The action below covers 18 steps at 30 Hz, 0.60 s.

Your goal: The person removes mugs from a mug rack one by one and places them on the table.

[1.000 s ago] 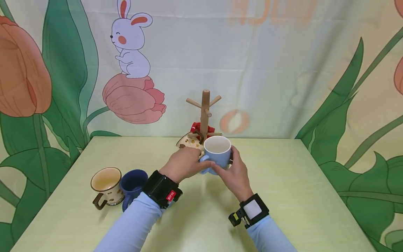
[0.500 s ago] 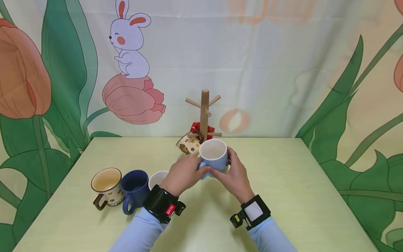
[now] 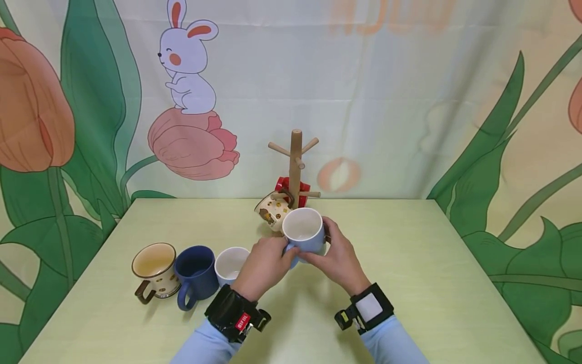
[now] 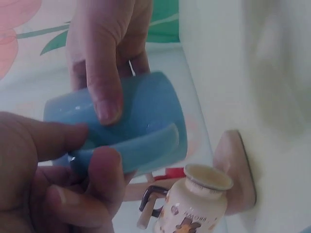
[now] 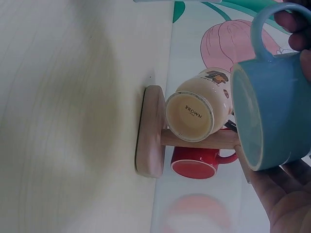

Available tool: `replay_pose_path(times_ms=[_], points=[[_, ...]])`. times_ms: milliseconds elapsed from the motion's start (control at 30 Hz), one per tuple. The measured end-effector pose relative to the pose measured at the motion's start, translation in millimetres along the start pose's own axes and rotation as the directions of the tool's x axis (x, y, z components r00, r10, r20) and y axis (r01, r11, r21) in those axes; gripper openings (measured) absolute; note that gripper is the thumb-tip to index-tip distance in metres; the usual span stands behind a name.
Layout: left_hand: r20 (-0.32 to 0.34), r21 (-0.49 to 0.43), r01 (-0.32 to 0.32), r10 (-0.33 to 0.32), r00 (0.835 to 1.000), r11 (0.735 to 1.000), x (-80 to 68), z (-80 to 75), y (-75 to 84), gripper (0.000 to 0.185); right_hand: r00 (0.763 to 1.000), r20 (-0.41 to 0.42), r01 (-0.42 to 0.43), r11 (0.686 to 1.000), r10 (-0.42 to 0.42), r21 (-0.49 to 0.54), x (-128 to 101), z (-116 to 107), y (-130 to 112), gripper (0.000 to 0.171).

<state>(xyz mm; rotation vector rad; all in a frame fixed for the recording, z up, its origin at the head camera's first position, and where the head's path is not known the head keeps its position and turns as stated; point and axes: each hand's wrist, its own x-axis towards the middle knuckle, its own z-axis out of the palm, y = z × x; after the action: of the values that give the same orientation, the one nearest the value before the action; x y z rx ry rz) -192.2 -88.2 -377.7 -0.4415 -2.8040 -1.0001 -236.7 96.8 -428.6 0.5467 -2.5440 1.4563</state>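
While both hands hold it above the pale green table [image 3: 409, 283], a light blue mug [image 3: 303, 232] sits near the table's middle, tilted with its white inside facing the viewer. The left hand [image 3: 263, 265] pinches the mug's handle between thumb and curled fingers, as the left wrist view shows. The right hand [image 3: 338, 258] wraps around the mug's far side, fingers curled against its smooth glazed wall.

Just behind the mug stands a wooden mug tree [image 3: 295, 162], a round post with short pegs on a flat round base. A cream mug with brown spots [image 3: 273, 211] hangs from a low peg on its left, tipped sideways, very close to the blue mug. A red mug [image 3: 285, 183] hangs behind the post.

To the left, three mugs stand upright in a row on the table, touching or nearly so: a cream mug with a brown rim [image 3: 154, 268], a dark blue mug [image 3: 195, 273], and a white mug [image 3: 231, 264] just beside the left hand. A cloth backdrop [image 3: 409, 101] printed with tulips and a rabbit hangs behind.
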Motion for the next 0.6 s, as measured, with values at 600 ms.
replay_pose_path(times_ms=[600], points=[[-0.112,-0.094,0.056,-0.066,0.992,0.994,-24.0,13.8,-2.4,0.032,0.995,0.092,0.052,0.998,-0.048,-0.044,-7.4,0.2,-6.9,0.095]])
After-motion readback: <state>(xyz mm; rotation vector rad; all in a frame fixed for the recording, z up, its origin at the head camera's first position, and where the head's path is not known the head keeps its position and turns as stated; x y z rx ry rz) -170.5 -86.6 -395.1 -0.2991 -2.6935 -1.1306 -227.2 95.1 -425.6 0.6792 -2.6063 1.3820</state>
